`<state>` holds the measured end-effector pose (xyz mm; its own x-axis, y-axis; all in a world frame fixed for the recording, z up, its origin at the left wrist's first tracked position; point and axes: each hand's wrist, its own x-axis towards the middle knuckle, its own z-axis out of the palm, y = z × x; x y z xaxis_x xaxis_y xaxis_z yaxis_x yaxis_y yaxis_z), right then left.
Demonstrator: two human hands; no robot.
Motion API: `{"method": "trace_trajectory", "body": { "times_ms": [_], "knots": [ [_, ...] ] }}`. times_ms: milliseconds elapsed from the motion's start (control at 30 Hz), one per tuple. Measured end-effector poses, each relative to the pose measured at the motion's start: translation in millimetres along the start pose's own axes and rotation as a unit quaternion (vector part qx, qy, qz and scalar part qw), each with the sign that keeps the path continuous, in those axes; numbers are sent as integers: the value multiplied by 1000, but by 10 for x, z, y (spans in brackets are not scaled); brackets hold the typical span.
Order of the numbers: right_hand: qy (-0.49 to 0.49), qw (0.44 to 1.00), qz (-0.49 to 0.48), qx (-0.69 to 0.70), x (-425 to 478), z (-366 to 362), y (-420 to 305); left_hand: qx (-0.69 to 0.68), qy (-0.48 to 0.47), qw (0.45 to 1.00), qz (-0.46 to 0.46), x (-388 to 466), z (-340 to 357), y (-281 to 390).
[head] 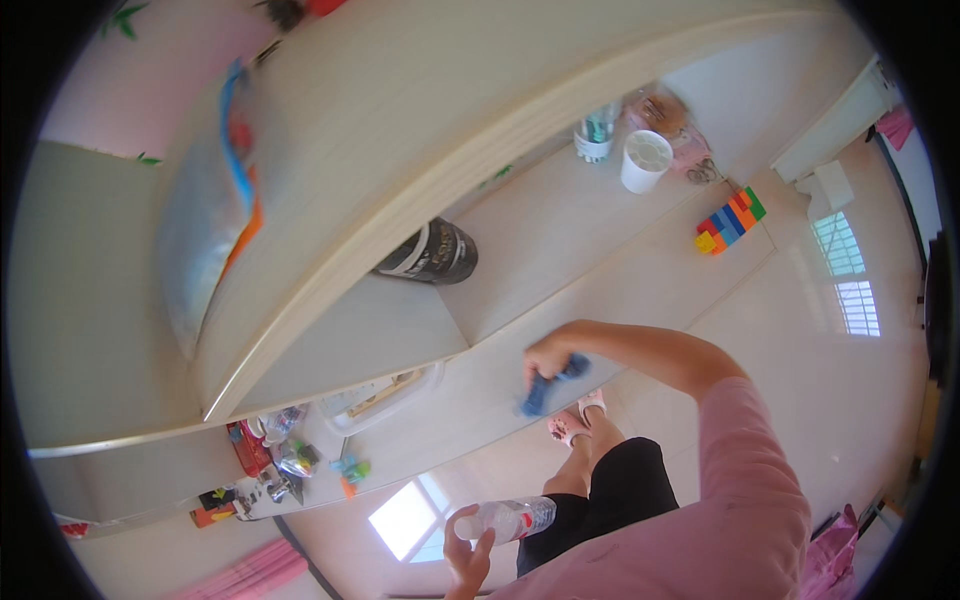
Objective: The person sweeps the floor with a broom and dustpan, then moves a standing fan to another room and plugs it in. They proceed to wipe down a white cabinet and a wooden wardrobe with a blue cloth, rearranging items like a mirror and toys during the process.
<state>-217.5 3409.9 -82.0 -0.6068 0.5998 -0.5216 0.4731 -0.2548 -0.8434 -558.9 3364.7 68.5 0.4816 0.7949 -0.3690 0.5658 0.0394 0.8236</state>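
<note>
My right hand (550, 354) grips a crumpled blue cloth (535, 396) against the pale ledge (480, 382) below the shelf unit; hand and cloth are blurred. In my left hand (469, 555), low in the view, is a clear plastic bottle (510, 519) with red marks on its wrap. Its capped end lies between my fingers and thumb, and the bottle is tilted nearly level in front of my black shorts (630, 480).
A dark canister (450, 253), white cup (645, 163) and clear bottle (595, 136) stand in the shelf. Toy building blocks (730, 221) lie farther along the ledge. Left of the cloth are a plastic tray (345, 424) and small items (285, 450). The curved shelf edge (457, 184) overhangs.
</note>
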Motion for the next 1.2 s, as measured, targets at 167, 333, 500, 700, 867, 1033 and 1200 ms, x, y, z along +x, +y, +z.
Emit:
{"method": "trace_trajectory", "body": {
  "times_ms": [167, 333, 500, 700, 867, 1033, 1200],
  "knots": [
    [602, 793, -93, 18, -503, -767, 529, 8, 33, 999, 12, -38, -124, -78],
    [694, 653, 243, -181, -344, -1280, 750, 13, 41, 999, -19, -159, -138, -29],
    [567, 791, 59, -221, 535, -404, 455, 7, 65, 998, -5, -240, -255, -42],
    [288, 947, -139, -17, 260, 354, -37, -16, 81, 996, 37, -194, -345, -92],
    [623, 749, 47, -221, 334, -414, -123, -66, 84, 989, 99, -146, -233, 126],
    [584, 793, -19, -171, 703, 138, -10, -21, 88, 968, 232, 227, -16, 592],
    [248, 966, -13, 66, -398, 733, 519, -103, 56, 934, 338, 1165, 568, 1322]
  ]
}}
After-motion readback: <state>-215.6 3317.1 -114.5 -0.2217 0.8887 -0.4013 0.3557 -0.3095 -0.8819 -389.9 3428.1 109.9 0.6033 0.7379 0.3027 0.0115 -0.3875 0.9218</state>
